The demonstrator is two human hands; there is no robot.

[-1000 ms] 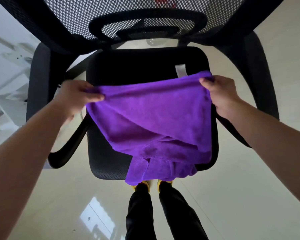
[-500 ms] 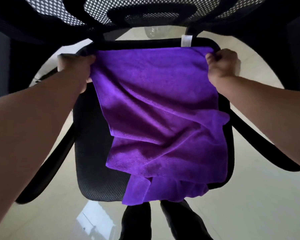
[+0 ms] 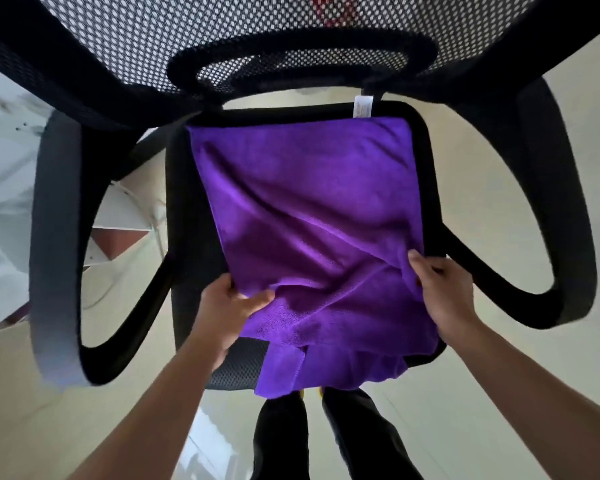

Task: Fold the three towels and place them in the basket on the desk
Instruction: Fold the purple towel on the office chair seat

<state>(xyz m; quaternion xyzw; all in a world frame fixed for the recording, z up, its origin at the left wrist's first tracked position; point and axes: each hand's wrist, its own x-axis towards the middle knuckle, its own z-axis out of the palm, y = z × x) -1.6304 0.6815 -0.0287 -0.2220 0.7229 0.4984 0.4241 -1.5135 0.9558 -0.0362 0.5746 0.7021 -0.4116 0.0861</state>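
While the purple towel (image 3: 305, 216) lies spread over the seat (image 3: 184, 216) of the black office chair (image 3: 520, 188), you've got both hands on its near end. Towel's far edge sits at 12 o'clock by the backrest (image 3: 222, 32), with a white care tag (image 3: 363, 106) sticking out past that edge at about 1 o'clock. Cloth is wrinkled, with diagonal creases running toward 5 o'clock. Near end is bunched and doubled, and a loose flap hangs over the seat's front edge at 6 o'clock.

Your left hand (image 3: 227, 306) is at 7 o'clock, fingers (image 3: 257, 299) closed on a fold of the towel, thumb on top and the rest tucked under the cloth. Your right hand (image 3: 444, 289) is at 4 o'clock, fingers (image 3: 417, 263) pinching the towel's right edge near the seat's rim.

Armrests (image 3: 54, 271) loop out at 9 and 3 o'clock. Your dark trouser legs (image 3: 281, 441) show below the seat at 6 o'clock, over a pale glossy floor (image 3: 49, 410). White furniture at 9 o'clock is too blurred to make out
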